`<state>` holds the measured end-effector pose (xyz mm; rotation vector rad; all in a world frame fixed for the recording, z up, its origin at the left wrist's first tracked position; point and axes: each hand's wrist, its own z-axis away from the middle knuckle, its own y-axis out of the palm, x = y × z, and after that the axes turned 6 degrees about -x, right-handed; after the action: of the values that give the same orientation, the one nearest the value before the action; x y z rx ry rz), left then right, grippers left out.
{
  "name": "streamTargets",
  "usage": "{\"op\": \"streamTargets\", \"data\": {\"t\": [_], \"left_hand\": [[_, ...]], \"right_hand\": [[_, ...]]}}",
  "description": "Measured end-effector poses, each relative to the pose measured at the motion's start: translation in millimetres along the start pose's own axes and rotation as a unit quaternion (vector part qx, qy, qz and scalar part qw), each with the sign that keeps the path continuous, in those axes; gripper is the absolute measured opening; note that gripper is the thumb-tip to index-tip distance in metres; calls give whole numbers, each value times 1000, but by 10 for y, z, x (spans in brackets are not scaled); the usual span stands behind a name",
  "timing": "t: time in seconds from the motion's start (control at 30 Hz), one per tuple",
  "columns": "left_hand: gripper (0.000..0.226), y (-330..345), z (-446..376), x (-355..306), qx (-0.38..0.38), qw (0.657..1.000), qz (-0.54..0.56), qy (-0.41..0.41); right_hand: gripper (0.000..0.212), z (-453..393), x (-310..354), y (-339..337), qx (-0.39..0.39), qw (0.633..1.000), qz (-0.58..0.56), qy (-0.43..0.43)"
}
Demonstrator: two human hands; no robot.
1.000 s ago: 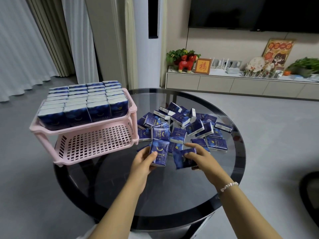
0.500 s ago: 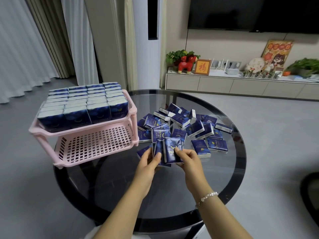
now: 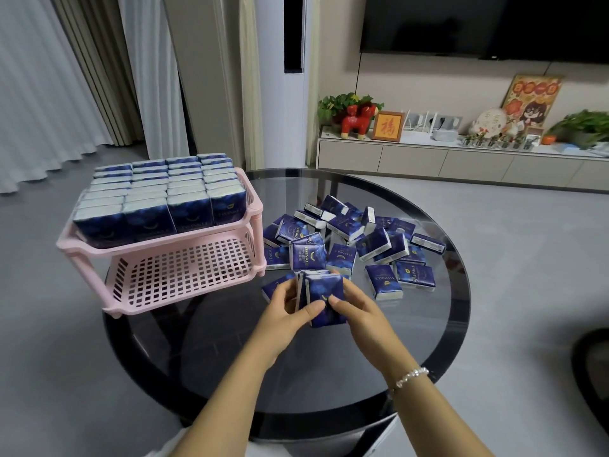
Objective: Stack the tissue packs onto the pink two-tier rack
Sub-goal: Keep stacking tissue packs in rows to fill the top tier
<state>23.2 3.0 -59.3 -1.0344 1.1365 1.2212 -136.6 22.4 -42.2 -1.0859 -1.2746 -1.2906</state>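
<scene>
Between both hands, a small bundle of tissue packs (image 3: 324, 300) stands upright above the glass table (image 3: 438, 328), pinched by left hand (image 3: 288, 313) and right hand (image 3: 357, 308); the pink rack (image 3: 184, 268) with its bare lower tier lies leftward, nearer the left hand.

Glossy dark glass table (image 3: 438, 328), pink perforated plastic rack (image 3: 184, 272), shiny film-wrapped packs (image 3: 384, 281)

I have 1 view only: the head camera, looking forward and down, close over the round glass bench (image 3: 428, 324), with both forearms entering from the bottom edge and the room wall far behind.
</scene>
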Motion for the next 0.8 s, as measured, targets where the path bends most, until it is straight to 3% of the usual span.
{"op": "streamTargets", "data": {"t": [0.13,0.27,0.37,0.6,0.8], "left_hand": [[88,-64,51,-24,49,988,-146,18],[95,-41,120,-64,84,962,-260,26],[99,-41,130,-69,101,947,-306,12],[94,32,159,-46,114,936,-332,27],[90,2,92,-30,39,971,-231,38]], "right_hand": [[64,19,11,-217,75,994,70,27],[68,14,15,-299,110,973,203,20],[69,-12,51,-333,123,967,220,19],[69,-47,40,-315,102,969,227,-8],[54,-69,94,-299,61,978,197,16]]}}
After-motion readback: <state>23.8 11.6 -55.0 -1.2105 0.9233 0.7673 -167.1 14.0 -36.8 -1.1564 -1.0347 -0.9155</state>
